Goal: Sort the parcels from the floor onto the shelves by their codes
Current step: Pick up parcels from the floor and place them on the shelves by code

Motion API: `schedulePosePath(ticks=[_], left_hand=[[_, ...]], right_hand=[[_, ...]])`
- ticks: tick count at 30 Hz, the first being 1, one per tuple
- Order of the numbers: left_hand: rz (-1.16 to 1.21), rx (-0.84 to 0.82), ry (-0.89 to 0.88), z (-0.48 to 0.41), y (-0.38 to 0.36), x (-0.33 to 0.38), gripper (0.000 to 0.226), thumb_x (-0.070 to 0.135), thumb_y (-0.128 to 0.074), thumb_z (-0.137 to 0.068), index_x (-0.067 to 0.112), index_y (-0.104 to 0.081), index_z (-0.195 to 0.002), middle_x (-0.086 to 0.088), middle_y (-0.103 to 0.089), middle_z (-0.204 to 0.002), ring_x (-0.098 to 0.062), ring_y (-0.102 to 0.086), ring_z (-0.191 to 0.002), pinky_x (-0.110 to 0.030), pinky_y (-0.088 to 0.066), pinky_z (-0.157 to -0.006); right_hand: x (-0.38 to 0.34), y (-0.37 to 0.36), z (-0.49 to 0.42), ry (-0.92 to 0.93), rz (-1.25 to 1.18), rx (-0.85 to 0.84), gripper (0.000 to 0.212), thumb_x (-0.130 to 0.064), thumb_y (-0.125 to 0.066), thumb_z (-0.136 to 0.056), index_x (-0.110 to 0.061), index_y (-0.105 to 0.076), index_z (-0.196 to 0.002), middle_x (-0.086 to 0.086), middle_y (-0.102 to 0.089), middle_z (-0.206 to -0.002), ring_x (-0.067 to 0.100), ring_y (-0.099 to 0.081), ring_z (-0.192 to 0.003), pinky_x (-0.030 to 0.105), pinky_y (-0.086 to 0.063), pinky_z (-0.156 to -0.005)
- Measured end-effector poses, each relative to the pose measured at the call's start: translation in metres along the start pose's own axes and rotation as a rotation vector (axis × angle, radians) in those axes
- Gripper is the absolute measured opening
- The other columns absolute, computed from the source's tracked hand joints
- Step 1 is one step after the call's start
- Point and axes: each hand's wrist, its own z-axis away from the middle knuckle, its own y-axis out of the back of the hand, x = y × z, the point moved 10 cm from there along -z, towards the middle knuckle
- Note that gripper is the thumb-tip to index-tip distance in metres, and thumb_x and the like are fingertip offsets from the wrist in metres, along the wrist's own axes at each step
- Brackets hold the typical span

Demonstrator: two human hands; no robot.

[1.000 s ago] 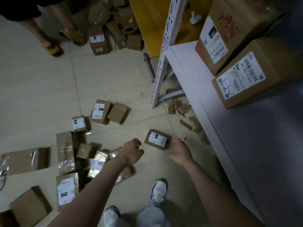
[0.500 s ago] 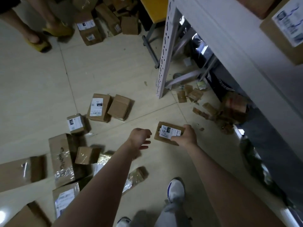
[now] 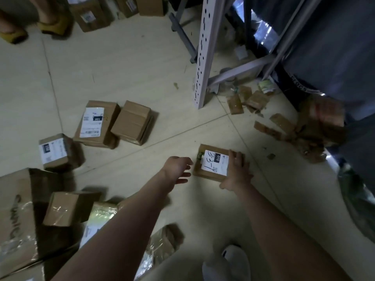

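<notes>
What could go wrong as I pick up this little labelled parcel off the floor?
The right hand grips the small parcel by one edge only, with the left hand off it, so it might slip. A taped parcel lies close to the shoe; a careless step could trip on it.

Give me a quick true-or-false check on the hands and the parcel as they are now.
1. The right hand grips the small parcel. True.
2. The left hand holds a box. False: it is open and holds nothing.
3. The parcel's label faces up. True.
4. The parcel sits on a shelf. False: it is down at the floor, near the shelf post.
5. No one else is in view. False: feet in yellow sandals stand at the top left.
</notes>
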Motion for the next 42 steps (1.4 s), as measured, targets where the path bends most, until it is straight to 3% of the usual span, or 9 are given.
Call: schedulePosePath(ticks=[4, 7, 13, 20, 24, 29, 34, 37, 42], left_hand=[[0.002, 0.013, -0.034, -0.027, 0.013, 0.004, 0.009, 0.015, -0.059, -0.091, 0.010, -0.060, -0.084, -0.009, -0.060, -0.098, -0.028, -0.062, -0.085, -0.039, -0.053, -0.085], [0.010, 0.056, -0.063, -0.034, 0.029, 0.015, 0.009, 0.014, -0.058, -0.092, 0.009, -0.060, -0.084, -0.010, -0.059, -0.099, -0.029, -0.062, -0.087, -0.041, -0.052, -0.088], [0.013, 0.137, -0.032, 0.024, 0.054, 0.034, 0.014, 0.014, -0.060, -0.090, 0.003, -0.059, -0.099, -0.010, -0.056, -0.098, -0.027, -0.058, -0.084, -0.038, -0.050, -0.081], [0.044, 0.224, -0.125, 0.175, 0.089, 0.128, 0.050, 0.033, -0.065, -0.090, 0.001, -0.057, -0.128, -0.012, -0.058, -0.119, -0.025, -0.052, -0.100, -0.034, -0.043, -0.084], [0.025, 0.171, -0.282, 0.283, 0.113, 0.199, 0.020, 0.033, -0.059, -0.095, 0.014, -0.061, -0.103, 0.001, -0.059, -0.094, -0.008, -0.050, -0.078, -0.023, -0.043, -0.077], [-0.047, 0.065, -0.353, 0.413, 0.138, 0.253, 0.019, 0.036, -0.060, -0.094, 0.017, -0.064, -0.093, 0.005, -0.067, -0.077, -0.016, -0.062, -0.077, -0.027, -0.050, -0.068], [-0.205, -0.032, -0.377, 0.510, 0.139, 0.262, 0.046, 0.036, -0.082, -0.075, 0.010, -0.065, -0.109, -0.003, -0.076, -0.093, -0.019, -0.074, -0.084, -0.027, -0.057, -0.069], [-0.168, 0.007, -0.410, 0.555, 0.142, 0.250, 0.038, 0.028, -0.086, -0.071, 0.017, -0.066, -0.102, 0.001, -0.076, -0.091, -0.014, -0.073, -0.081, -0.025, -0.057, -0.070], [0.162, 0.084, -0.344, 0.618, 0.151, 0.202, 0.064, 0.042, -0.087, -0.063, 0.010, -0.063, -0.113, -0.004, -0.076, -0.097, -0.021, -0.072, -0.087, -0.034, -0.057, -0.080]], right_hand=[[-0.006, -0.011, -0.034, -0.003, 0.020, 0.091, 0.126, -0.014, -0.081, -0.074, -0.040, 0.015, -0.152, 0.001, 0.017, -0.161, 0.049, -0.006, -0.146, 0.069, -0.032, -0.106], [-0.010, -0.001, -0.041, 0.005, 0.030, 0.144, 0.130, -0.016, -0.087, -0.063, -0.038, 0.004, -0.152, 0.004, -0.002, -0.155, 0.043, -0.027, -0.136, 0.060, -0.043, -0.099], [-0.046, 0.057, 0.019, 0.063, -0.090, 0.193, 0.124, -0.030, -0.091, -0.054, -0.031, -0.012, -0.150, 0.005, -0.015, -0.148, 0.041, -0.032, -0.126, 0.038, -0.046, -0.087], [-0.112, 0.211, 0.173, 0.237, -0.345, 0.415, 0.118, -0.033, -0.086, -0.051, -0.031, -0.021, -0.150, 0.002, -0.026, -0.144, 0.031, -0.040, -0.120, 0.037, -0.036, -0.104], [-0.131, 0.289, 0.272, 0.264, -0.409, 0.425, 0.123, -0.032, -0.086, -0.047, -0.034, -0.018, -0.149, -0.001, -0.024, -0.146, 0.029, -0.040, -0.124, 0.032, -0.038, -0.098], [-0.149, 0.362, 0.402, 0.326, -0.424, 0.381, 0.124, -0.027, -0.088, -0.051, -0.034, -0.017, -0.152, 0.001, -0.022, -0.150, 0.030, -0.038, -0.125, 0.035, -0.043, -0.093], [-0.146, 0.402, 0.509, 0.402, -0.506, 0.413, 0.123, -0.038, -0.086, -0.052, -0.030, -0.018, -0.154, 0.003, -0.024, -0.151, 0.030, -0.037, -0.128, 0.043, -0.045, -0.100], [-0.131, 0.410, 0.559, 0.461, -0.620, 0.330, 0.122, -0.052, -0.077, -0.048, -0.029, -0.021, -0.154, -0.003, -0.022, -0.151, 0.024, -0.037, -0.133, 0.047, -0.045, -0.103], [-0.110, 0.434, 0.630, 0.440, -0.914, 0.227, 0.103, -0.015, -0.089, -0.067, -0.035, -0.031, -0.149, -0.017, -0.016, -0.156, -0.004, -0.026, -0.133, 0.028, -0.033, -0.112]])
